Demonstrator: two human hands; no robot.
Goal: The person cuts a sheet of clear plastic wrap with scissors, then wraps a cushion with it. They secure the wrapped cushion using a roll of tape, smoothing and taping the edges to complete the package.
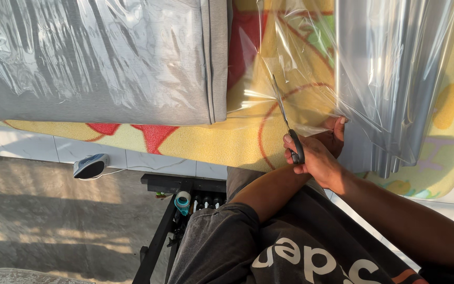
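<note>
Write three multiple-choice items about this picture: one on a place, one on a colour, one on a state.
1. Where is the clothes iron?
A. on the floor, left of the black rack
B. on the play mat
C. on the person's lap

2. What colour is the wrapped cushion?
A. red
B. grey
C. green

3. What are the scissors doing?
A. lying unused
B. hanging on the rack
C. cutting the clear film

Answers:
1. A, it lies on the floor.
2. B, grey fabric shows under plastic.
3. C, the right hand works the blades in film that the left hand grips.
</note>
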